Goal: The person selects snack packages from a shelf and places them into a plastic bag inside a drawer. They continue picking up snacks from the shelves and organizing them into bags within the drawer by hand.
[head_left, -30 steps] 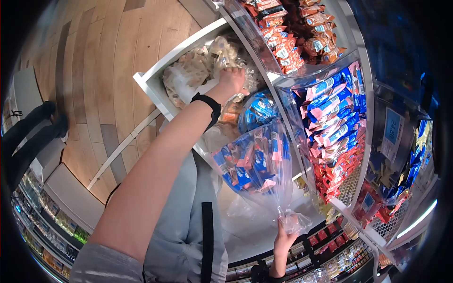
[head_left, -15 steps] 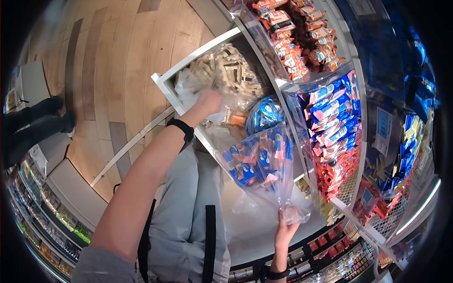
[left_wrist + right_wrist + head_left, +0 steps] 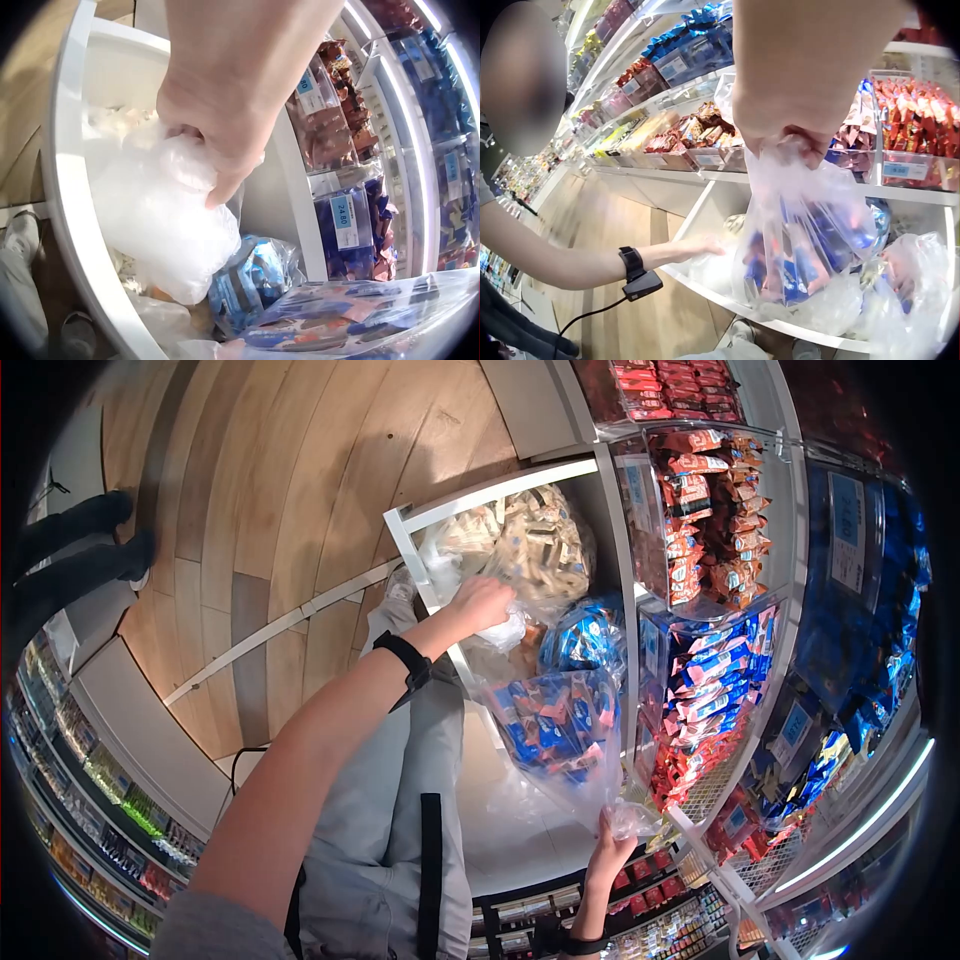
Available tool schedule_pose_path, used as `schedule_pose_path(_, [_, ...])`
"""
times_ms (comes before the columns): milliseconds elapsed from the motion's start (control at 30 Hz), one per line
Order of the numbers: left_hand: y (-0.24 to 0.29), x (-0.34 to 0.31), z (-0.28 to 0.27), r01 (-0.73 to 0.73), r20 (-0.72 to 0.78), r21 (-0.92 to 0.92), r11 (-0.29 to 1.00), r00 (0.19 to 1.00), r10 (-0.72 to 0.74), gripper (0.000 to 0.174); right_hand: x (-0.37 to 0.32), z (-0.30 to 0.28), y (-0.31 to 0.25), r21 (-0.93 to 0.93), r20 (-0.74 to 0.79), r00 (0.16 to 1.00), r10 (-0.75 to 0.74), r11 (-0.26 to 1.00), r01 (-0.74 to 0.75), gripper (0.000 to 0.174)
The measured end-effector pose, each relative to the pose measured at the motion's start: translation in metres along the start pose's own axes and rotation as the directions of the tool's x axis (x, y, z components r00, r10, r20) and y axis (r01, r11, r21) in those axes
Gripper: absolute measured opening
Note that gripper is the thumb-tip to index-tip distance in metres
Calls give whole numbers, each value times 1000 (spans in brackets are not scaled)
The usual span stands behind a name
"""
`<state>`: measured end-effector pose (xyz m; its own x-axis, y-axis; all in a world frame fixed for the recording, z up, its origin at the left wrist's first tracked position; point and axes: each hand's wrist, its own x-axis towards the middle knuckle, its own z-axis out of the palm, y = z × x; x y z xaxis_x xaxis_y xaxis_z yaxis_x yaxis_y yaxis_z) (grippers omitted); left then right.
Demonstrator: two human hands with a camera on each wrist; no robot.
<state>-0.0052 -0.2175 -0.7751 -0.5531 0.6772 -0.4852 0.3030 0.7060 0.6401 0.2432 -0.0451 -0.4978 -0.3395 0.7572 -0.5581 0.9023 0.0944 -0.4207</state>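
My left hand (image 3: 482, 606) is over the near side of an open white drawer (image 3: 412, 550), its fingers curled round bunched plastic; the left wrist view shows this whitish plastic (image 3: 161, 214) hanging below the hand (image 3: 217, 112). Beside it in the drawer lie a clear bag of cream-coloured packets (image 3: 545, 545) and a bag of blue packets (image 3: 583, 638). My right hand (image 3: 608, 855) grips the twisted neck of a clear bag of blue and pink packets (image 3: 560, 725). From the right wrist, that bag (image 3: 802, 255) hangs below the curled fingers.
Shelf bins of orange-brown packets (image 3: 690, 510), blue and pink packets (image 3: 715, 670) and red packets (image 3: 680, 770) stand right of the drawer. Wooden floor (image 3: 300, 470) lies at the left, where another person's dark-clad legs (image 3: 75, 550) show.
My left hand has drawn back from the cream-packet bag to the drawer's near side and now grips bunched plastic. My right hand keeps hold of the bag neck. The head view has shifted.
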Motion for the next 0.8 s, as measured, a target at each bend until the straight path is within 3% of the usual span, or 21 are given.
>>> schedule_pose_path(133, [-11, 15, -9, -66, -8, 129, 989, 998, 68, 21, -5, 5, -32, 30, -7, 997, -72, 997, 72, 25])
schedule_pose_path(233, [-12, 24, -3, -84, 172, 365, 927, 985, 22, 23, -1, 11, -50, 92, -41, 991, -124, 988, 127, 27])
schedule_pose_path(333, [-37, 31, 30, -36, 125, 463, 886, 992, -25, 28, 0, 23, -77, 222, -85, 988, -129, 964, 145, 26])
schedule_pose_path(367, [-47, 34, 34, -25, 254, 463, 886, 962, -105, 36, 1, 32, -88, 316, -130, 986, -101, 939, 138, 24])
schedule_pose_path(400, [-54, 35, 38, 22, 194, 401, 916, 975, -108, 39, 5, 39, -96, 407, -174, 982, -70, 903, 137, 23])
schedule_pose_path(467, [-64, 30, 41, 99, 83, 261, 960, 989, -124, 46, 14, 46, -102, 406, -93, 983, -158, 896, 182, 19])
schedule_pose_path(500, [-82, 39, 61, 117, 120, 167, 979, 983, -138, 60, 18, 48, -106, 400, -45, 980, -195, 895, 197, 17])
schedule_pose_path(533, [-72, 31, 51, 121, 90, 109, 987, 987, -131, 62, 23, 59, -115, 264, -65, 971, -232, 934, 240, 12])
schedule_pose_path(600, [-57, 15, 15, 122, 19, 13, 992, 992, -122, 65, 46, 79, -117, 195, 21, 937, -348, 921, 337, 11])
schedule_pose_path(633, [-46, -1, 2, 79, -90, 158, 984, 994, -65, 60, 57, 87, -131, 19, 113, 853, -510, 859, 511, 14])
schedule_pose_path(733, [-25, -26, -66, 250, 78, -75, 965, 967, -244, 58, 84, 107, -149, -44, 320, 494, -808, 509, 860, 25])
schedule_pose_path(800, [-8, -42, -101, 178, -248, -165, 970, 944, -215, 60, 96, 115, -126, -143, 333, 554, -763, 540, 830, 32])
